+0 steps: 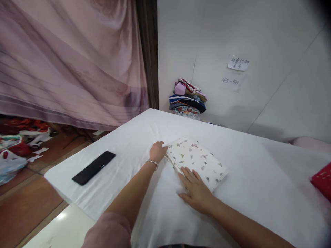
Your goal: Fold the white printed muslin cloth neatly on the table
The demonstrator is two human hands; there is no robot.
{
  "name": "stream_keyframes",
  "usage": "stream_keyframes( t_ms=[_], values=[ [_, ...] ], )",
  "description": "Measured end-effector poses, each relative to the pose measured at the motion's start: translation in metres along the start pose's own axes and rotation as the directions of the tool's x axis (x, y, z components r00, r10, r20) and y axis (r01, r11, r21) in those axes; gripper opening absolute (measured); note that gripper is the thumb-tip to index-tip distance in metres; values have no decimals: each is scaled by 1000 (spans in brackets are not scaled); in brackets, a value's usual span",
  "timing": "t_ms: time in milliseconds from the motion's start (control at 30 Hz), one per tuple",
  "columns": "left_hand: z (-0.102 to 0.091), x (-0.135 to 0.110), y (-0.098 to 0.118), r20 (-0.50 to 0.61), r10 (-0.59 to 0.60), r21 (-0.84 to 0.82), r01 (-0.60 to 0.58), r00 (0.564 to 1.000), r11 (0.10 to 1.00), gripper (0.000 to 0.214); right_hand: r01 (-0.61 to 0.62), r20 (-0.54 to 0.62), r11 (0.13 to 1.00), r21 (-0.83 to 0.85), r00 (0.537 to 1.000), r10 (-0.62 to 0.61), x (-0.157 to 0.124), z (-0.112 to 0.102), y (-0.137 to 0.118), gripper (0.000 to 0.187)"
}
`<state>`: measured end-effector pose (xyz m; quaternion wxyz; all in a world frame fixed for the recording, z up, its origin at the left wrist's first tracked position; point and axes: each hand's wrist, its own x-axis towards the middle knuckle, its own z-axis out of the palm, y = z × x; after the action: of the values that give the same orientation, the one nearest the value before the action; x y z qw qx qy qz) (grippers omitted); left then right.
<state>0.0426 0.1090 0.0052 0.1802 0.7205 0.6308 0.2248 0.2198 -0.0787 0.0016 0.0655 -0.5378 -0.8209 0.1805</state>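
Observation:
A folded white cloth (198, 158) printed with small green and brown plant shapes lies flat on the white-covered table (248, 179). At its left corner is my left hand (158, 152), fingers bent around the cloth's folded edge; the fingertips are partly hidden. My right hand (198, 194) rests palm down on the near side of the cloth. Its fingers are stretched out and apart, with the tips on the fabric and the thumb off to the left over the table.
A black flat, oblong object (94, 167) lies on the table's left part. Folded clothes (188, 98) are stacked beyond the far edge by the wall. A red item (323, 181) sits at the right edge. Pink curtain (77, 62) hangs at left, above bags (11, 165) on the floor.

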Motion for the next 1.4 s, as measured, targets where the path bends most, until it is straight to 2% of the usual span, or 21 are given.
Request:
stream_keyframes(
  t_ms=[33, 100, 167, 200, 300, 433, 567, 633, 767, 900, 967, 1067, 1133, 1200, 1300, 1400],
  values=[
    [0, -6, 6, -73, 106, 59, -102, 992, 993, 34, -7, 0, 1000, -6, 1000, 7, 1, 1, -1, 68],
    [5, -19, 17, -120, 364, 138, -348, 924, 927, 36, -15, -1, 1000, -15, 1000, 15, 3, 1, -2, 68],
    [14, -30, 22, -35, 541, 163, -530, 840, 833, 39, -11, -8, 1000, -19, 1000, 11, 5, 2, -2, 68],
    [18, -34, 22, 16, 571, 164, -565, 821, 808, 40, -8, -12, 1000, -19, 1000, 7, 5, 2, -3, 69],
    [28, -38, 17, 101, 541, 173, -551, 835, 817, 39, -6, -10, 1000, -13, 1000, 6, 5, 1, -5, 70],
    [31, -34, 12, 105, 540, 163, -550, 835, 819, 40, 1, 44, 997, 83, 999, -5, 4, -13, -2, 73],
    [31, -33, 12, 86, 546, 154, -553, 833, 819, 39, -68, -36, 993, 92, 997, 71, 4, -27, 13, 69],
    [31, -34, 13, 89, 541, 158, -548, 836, 821, 39, -109, -42, 993, 46, 993, 111, 4, -26, 20, 70],
    [32, -35, 13, 110, 533, 175, -544, 839, 821, 40, -110, -3, 994, 22, 994, 110, 3, -17, 26, 70],
    [29, -31, 14, 136, 522, 163, -539, 842, 827, 40, -114, -45, 993, 34, 992, 115, -3, -25, 33, 64],
    [25, -26, 16, 174, 498, 127, -521, 849, 844, 40, -192, -152, 981, -3, 970, 189, -7, -33, 47, 58],
    [15, -12, 19, 139, 391, 104, -406, 910, 908, 41, -393, -309, 919, -31, 878, 365, -15, -43, 81, 56],
    [10, -4, 20, 126, 251, 121, -266, 960, 956, 41, -494, -302, 868, 48, 821, 484, -20, -44, 105, 60],
    [7, 0, 18, 167, 137, 145, -161, 976, 976, 39, -549, -240, 819, 164, 783, 573, -23, -43, 122, 64],
    [4, -5, 13, 190, 86, 159, -117, 978, 980, 38, -567, -201, 785, 248, 763, 615, -22, -39, 136, 69],
    [-2, -29, 5, 142, 77, 135, -96, 987, 986, 38, -514, -199, 822, 246, 803, 561, -16, -42, 146, 71]
  ],
)
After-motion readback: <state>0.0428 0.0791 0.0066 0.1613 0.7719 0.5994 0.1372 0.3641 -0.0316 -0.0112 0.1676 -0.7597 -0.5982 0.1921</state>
